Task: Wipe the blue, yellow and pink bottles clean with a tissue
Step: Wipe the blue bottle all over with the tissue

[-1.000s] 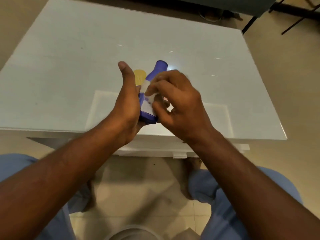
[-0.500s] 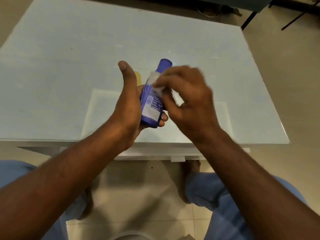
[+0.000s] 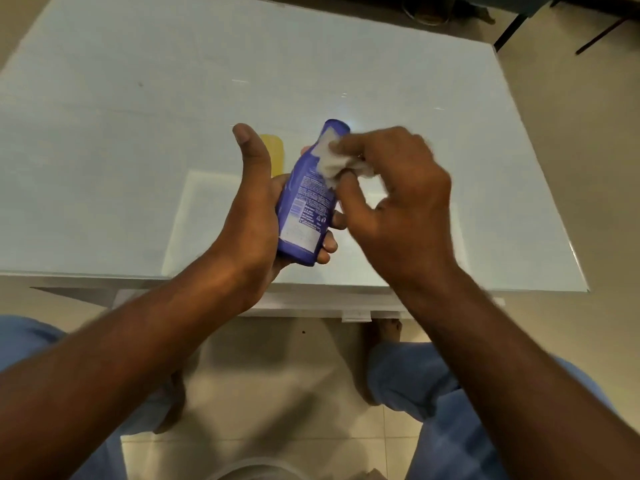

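head view, left hand: my left hand (image 3: 254, 216) cradles the blue bottle (image 3: 306, 202) above the near edge of the white table (image 3: 138, 133), fingers wrapped under the lower body, thumb standing free and straight up.
head view, right hand: my right hand (image 3: 398, 199) is pinched shut on a wadded white tissue (image 3: 334, 161), pressing it against the bottle's shoulder just under the cap (the hand is blurred, so the exact finger placing is hard to read).
bottle pose: tilted, cap pointing away from me, printed back label facing up.
how it handles: it looks like light, stiff plastic with a smooth, likely slippery skin; i judge the wide lower body the safest place to hold, leaving neck and cap open to the tissue.
tissue: soft and thin, likely to tear or shed if i scrub hard.
yellow bottle: a slice of the yellow bottle (image 3: 275, 155) shows behind my left thumb, apparently on the table.
pink bottle: not visible; perhaps hidden behind my hands.
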Available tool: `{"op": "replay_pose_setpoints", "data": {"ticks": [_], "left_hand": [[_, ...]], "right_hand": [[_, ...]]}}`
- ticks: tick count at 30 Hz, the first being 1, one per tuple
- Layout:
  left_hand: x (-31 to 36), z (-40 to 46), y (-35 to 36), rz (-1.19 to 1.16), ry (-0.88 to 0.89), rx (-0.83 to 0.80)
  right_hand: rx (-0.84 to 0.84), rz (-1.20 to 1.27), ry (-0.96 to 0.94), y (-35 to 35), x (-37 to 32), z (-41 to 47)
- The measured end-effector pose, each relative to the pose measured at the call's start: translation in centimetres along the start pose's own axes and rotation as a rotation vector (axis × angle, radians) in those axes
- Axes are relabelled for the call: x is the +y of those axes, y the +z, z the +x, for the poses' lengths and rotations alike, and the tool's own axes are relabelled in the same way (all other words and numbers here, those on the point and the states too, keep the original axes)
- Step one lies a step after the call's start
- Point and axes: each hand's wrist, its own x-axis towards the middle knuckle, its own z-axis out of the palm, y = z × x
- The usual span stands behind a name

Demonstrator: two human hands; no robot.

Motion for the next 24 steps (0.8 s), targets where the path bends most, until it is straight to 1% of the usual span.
{"op": "replay_pose_setpoints", "data": {"ticks": [3,5,10,16,20,22,24], "left_hand": [[0.3,0.2,-0.3,-0.038,0.042,0.075],[0.6,0.3,-0.3,-0.042,0.042,0.095],[1.5,-0.2,0.1,0.08,0.106,0.093],[2.2,0.0,-0.5,0.027,0.091,0.204],[2.0,0.3,-1.3,0.121,0.116,0.184],[2.0,0.4,-1.4,0.158,0.104,0.15],[2.0,0.4,-1.6,0.173,0.098,0.153]], "right_hand": [[-0.146,0.037,-0.118,1.3,-2.0,-1.5],[-0.189,0.012,-0.145,1.6,-2.1,-1.5],[-0.084,-0.006,-0.026,0.5,-1.9,0.4],[-0.178,0.072,0.049,1.9,-3.5,2.0],[-0.137,0.106,0.04,2.2,-2.8,1.2],[-0.077,0.143,0.087,2.5,-1.8,1.6],[-0.04,0.184,0.13,2.8,-1.8,1.8]]}}
